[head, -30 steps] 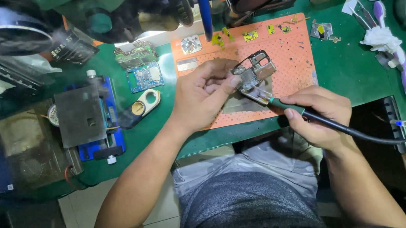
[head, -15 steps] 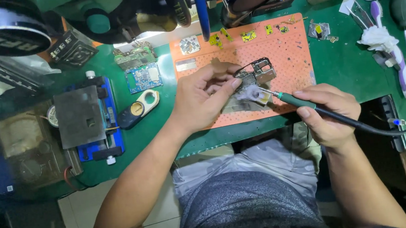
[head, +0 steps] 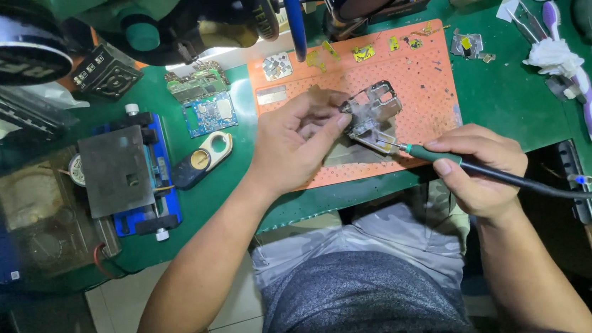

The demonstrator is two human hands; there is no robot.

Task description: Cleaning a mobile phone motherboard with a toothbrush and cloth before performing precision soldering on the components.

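**Hands close on a phone frame over the orange mat**

Fingers of the left hand (head: pixel 298 139) pinch the left edge of a small grey metal phone frame (head: pixel 373 114), holding it tilted just above the orange work mat (head: pixel 425 91). The right hand (head: pixel 480 165) is clenched around the green-and-black grip of a soldering iron (head: pixel 445 155), held like a pen, its thin tip touching the frame's lower edge at about 5 o'clock from the frame's middle. The iron's black cable (head: pixel 562 189) runs off toward 3 o'clock, over the edge of the bench.

Compared with half a second ago, the frame sits a little lower and nearer the mat's middle, and the iron's tip has come in closer under it; a second ago the right hand lay farther toward 4 o'clock and the frame was turned differently.

Outward from the frame, small yellow and silver parts (head: pixel 363 53) lie along the mat's top edge at 12 o'clock. At 9 o'clock, on the green bench (head: pixel 505 105), lie two small circuit boards (head: pixel 202 100), a dark oval tool with a cream end (head: pixel 202 157), and farther out a blue clamp holder carrying a grey plate (head: pixel 119 169). At 2 o'clock a purple-and-white toothbrush (head: pixel 586 102) lies beside a crumpled white tissue (head: pixel 552 57), with tweezers (head: pixel 527 19) just above.
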